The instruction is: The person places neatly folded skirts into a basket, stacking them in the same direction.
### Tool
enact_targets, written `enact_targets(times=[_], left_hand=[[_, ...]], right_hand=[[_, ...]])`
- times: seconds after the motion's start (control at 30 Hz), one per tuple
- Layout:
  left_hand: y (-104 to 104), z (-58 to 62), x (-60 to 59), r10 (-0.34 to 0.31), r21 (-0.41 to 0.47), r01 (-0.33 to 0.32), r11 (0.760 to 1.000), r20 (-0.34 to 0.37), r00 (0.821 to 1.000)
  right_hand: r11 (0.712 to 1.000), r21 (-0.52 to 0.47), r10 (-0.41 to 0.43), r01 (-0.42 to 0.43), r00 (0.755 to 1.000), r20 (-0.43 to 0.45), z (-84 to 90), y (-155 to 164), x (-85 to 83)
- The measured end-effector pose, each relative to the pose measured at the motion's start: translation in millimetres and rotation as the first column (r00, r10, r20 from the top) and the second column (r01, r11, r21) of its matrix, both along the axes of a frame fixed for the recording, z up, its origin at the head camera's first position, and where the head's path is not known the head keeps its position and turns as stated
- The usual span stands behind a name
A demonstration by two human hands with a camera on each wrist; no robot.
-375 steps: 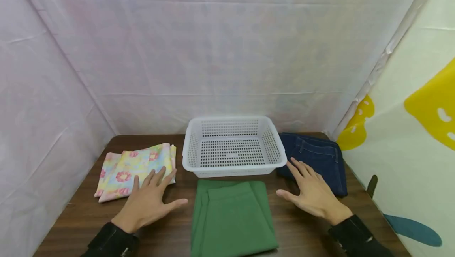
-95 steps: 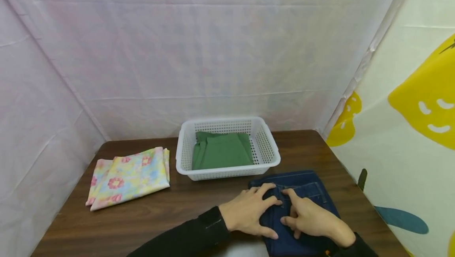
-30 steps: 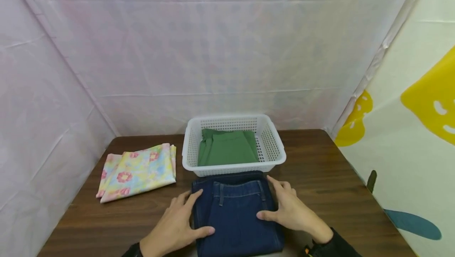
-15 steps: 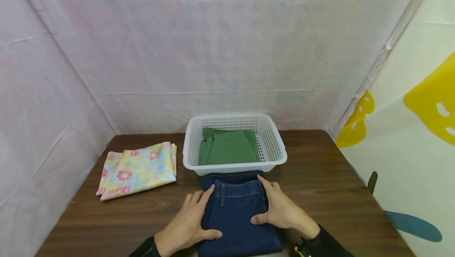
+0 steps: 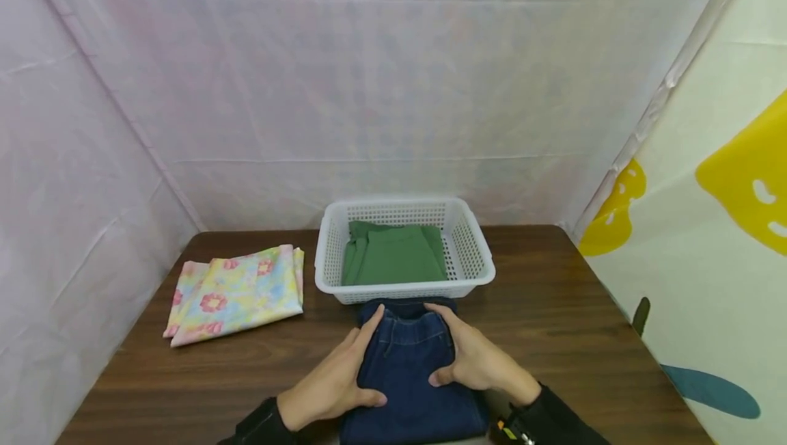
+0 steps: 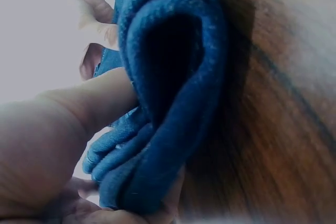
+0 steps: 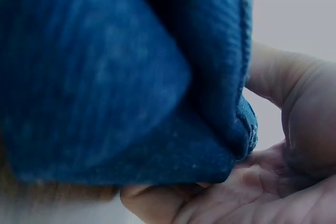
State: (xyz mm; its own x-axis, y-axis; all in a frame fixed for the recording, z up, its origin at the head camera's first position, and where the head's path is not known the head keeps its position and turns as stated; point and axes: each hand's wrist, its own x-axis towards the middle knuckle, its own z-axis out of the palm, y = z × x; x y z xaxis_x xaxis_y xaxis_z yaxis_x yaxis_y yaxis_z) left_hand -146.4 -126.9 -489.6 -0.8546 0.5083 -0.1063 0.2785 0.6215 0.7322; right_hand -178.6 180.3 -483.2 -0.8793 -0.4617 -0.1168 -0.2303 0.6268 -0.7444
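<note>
From above, the left hand [image 5: 332,387] and right hand [image 5: 476,363] grasp the sides of the folded jeans [image 5: 408,376] on the table [image 5: 584,335], just before the basket [image 5: 406,291]. At the left wrist, fingers [image 6: 100,108] curl round the jeans' [image 6: 173,103] fold. At the right wrist, the palm [image 7: 252,187] cups the jeans' [image 7: 115,93] edge.

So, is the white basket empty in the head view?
No, a folded green garment lies inside the white basket.
</note>
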Motion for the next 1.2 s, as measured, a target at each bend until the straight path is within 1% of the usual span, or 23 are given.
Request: enact_targets(times=[0.13,0.2,0.27,0.4,0.5,0.67,0.83,0.97,1.07,1.1,1.2], left_hand=[[0.5,0.1,-3.3,-0.021,0.03,0.021,0.999,-0.008,1.0],[0.3,-0.6,-3.0,-0.025,0.047,0.025,0.999,-0.009,1.0],[-0.2,-1.3,-1.6,-0.027,0.063,0.027,0.998,-0.008,1.0],[-2.3,-1.9,1.8,-0.029,0.098,0.03,0.995,-0.012,1.0],[-4.3,0.9,3.9,-0.027,0.12,0.029,0.992,-0.022,0.999],[-6.8,11.2,7.8,-0.019,0.143,0.026,0.989,-0.053,0.998],[-9.2,24.7,12.3,-0.019,0.178,0.033,0.984,-0.083,0.996],[-12.0,34.5,14.7,-0.03,0.213,0.05,0.976,-0.094,0.995],[-13.2,42.2,13.9,-0.033,0.214,0.059,0.975,-0.122,0.992],[-13.5,45.1,13.3,-0.031,0.207,0.058,0.977,-0.133,0.991],[-14.3,53.6,10.7,-0.012,0.179,0.042,0.983,-0.169,0.986]], right_hand=[[0.999,-0.044,0.032,-0.032,0.999,-0.011,-3.3,3.7,-3.0],[0.996,-0.07,0.053,-0.052,0.999,0.0,-4.1,6.8,-3.3],[0.992,-0.107,0.077,-0.074,0.997,0.028,-3.8,10.6,-2.1],[0.982,-0.169,0.099,-0.086,0.992,0.075,2.2,17.2,3.7],[0.979,-0.186,0.097,-0.081,0.992,0.077,10.3,19.8,7.9],[0.985,-0.156,0.076,-0.071,0.997,0.029,25.6,23.2,13.2],[0.985,-0.156,0.074,-0.067,0.996,0.039,42.2,28.3,17.5],[0.971,-0.226,0.103,-0.083,0.992,0.079,55.0,32.3,21.6],[0.955,-0.28,0.129,-0.098,0.987,0.094,63.5,35.5,22.8],[0.956,-0.277,0.126,-0.098,0.988,0.085,66.3,36.2,22.4],[0.972,-0.221,0.086,-0.078,0.996,0.025,73.8,36.5,19.1]])
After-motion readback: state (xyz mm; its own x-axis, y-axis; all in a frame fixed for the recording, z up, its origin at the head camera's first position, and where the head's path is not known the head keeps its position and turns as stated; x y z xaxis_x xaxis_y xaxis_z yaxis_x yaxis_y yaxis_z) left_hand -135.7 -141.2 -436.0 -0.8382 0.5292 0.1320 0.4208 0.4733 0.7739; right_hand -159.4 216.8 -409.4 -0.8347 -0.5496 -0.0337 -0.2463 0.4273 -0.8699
